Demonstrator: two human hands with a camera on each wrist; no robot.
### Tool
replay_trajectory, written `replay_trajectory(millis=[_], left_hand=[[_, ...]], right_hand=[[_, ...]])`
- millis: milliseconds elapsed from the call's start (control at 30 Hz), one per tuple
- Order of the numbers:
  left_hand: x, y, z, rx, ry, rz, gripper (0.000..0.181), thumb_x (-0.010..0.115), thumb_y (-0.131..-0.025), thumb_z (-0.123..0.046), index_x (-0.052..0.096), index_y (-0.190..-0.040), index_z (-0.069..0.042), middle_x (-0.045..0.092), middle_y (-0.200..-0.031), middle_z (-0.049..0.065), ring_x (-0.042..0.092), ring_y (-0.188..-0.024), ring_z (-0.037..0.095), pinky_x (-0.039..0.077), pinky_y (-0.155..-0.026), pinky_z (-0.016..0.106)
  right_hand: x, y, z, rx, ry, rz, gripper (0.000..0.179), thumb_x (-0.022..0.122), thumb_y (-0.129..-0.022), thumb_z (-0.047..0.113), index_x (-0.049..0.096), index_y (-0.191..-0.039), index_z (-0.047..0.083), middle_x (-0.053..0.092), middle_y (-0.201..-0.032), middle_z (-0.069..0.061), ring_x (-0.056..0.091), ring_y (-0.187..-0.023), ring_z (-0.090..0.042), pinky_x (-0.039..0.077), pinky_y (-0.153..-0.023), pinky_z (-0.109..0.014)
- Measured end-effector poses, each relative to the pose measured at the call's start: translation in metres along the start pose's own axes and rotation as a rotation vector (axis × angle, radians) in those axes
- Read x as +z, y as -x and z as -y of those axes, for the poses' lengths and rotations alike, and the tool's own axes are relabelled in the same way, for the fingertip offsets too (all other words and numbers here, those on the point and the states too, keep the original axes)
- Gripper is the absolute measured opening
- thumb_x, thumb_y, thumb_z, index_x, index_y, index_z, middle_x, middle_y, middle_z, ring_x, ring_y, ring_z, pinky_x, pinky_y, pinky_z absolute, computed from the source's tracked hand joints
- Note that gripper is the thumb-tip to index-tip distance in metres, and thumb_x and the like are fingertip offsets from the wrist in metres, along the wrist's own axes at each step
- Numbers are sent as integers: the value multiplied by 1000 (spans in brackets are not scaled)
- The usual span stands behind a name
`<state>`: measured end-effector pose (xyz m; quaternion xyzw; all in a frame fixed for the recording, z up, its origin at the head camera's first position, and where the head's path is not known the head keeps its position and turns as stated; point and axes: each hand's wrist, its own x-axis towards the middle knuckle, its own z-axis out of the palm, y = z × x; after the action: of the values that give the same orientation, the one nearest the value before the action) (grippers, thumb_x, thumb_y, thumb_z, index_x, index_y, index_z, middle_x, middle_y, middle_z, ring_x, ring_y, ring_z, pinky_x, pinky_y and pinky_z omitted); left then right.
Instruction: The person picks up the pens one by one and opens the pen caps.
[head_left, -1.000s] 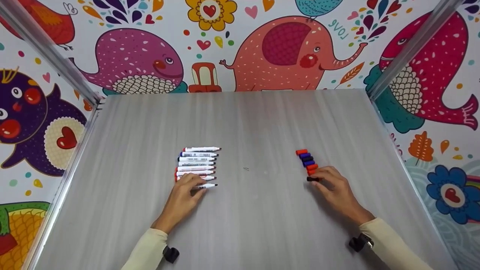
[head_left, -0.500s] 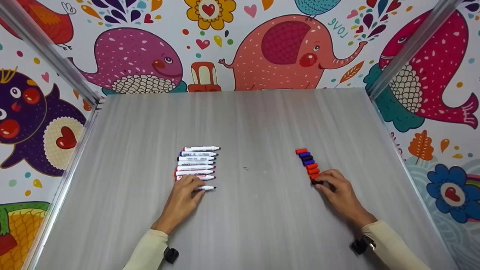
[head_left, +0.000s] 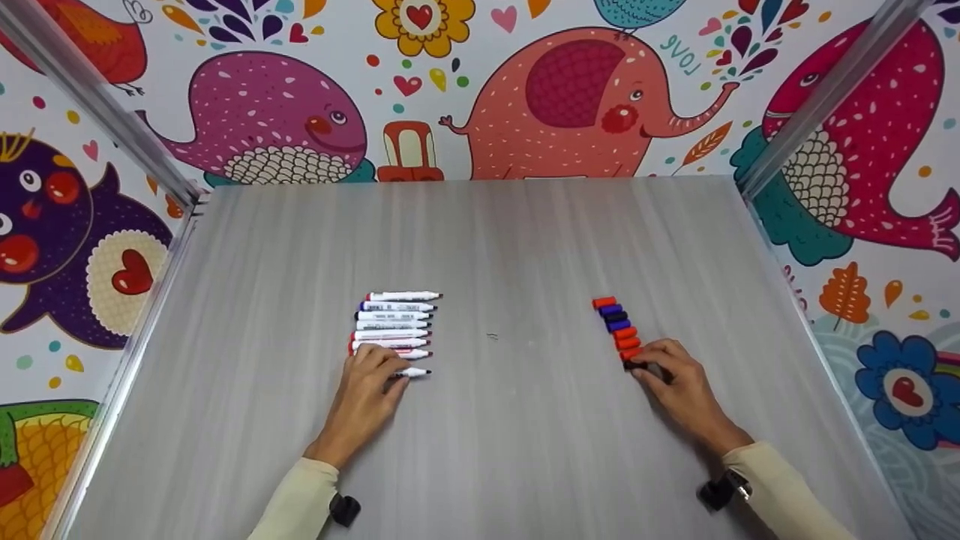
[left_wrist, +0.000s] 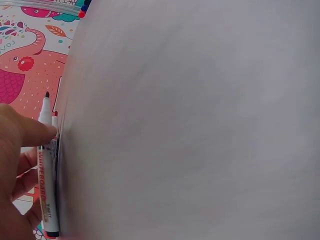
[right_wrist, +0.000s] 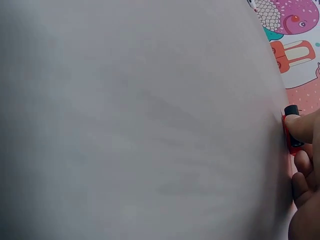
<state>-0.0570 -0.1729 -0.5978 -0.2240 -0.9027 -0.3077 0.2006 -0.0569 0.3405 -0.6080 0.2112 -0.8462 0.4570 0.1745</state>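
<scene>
My left hand [head_left: 367, 394] pinches an uncapped whiteboard marker [head_left: 417, 372] at the near end of a row of several markers [head_left: 394, 316]. Its black tip points right, and the left wrist view shows the thumb and fingers on the white barrel of the marker [left_wrist: 46, 175]. My right hand [head_left: 679, 386] pinches a black marker cap [right_wrist: 291, 110] between thumb and fingers. That cap lies at the near end of a slanting row of red, blue and black caps [head_left: 619, 325], close against a red one. Part of the black cap is hidden by the fingers.
Both rows lie on a pale wood-grain table [head_left: 525, 247], with a wide gap between them. A small dark mark [head_left: 492, 337] is on the tabletop there. Cartoon-printed walls [head_left: 420, 82] and metal posts [head_left: 832, 97] border the back and sides.
My right hand has drawn the black cap slightly right and nearer to me, to the end of the cap row. The left hand with its marker has barely shifted.
</scene>
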Motion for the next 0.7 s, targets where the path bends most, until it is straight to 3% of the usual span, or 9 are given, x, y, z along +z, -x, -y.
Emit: replay_trajectory(millis=[233, 700], left_hand=[[0, -2, 4, 10, -5, -38, 27, 95, -78, 5, 82, -99, -6, 71, -104, 4, 58, -107, 28, 43, -89, 53], [5, -5, 9, 3, -43, -44, 25, 98, -79, -3, 82, -96, -10, 66, -105, 7, 53, -110, 32, 40, -93, 58]], right_hand=[[3, 1, 0, 6, 0, -15, 38, 85, -77, -25, 83, -105, 1, 71, -110, -15, 63, -108, -16, 47, -97, -10], [7, 0, -2, 8, 1, -37, 40, 87, -75, -25, 83, -103, 3, 70, -107, -15, 63, -103, -16, 47, -92, -11]])
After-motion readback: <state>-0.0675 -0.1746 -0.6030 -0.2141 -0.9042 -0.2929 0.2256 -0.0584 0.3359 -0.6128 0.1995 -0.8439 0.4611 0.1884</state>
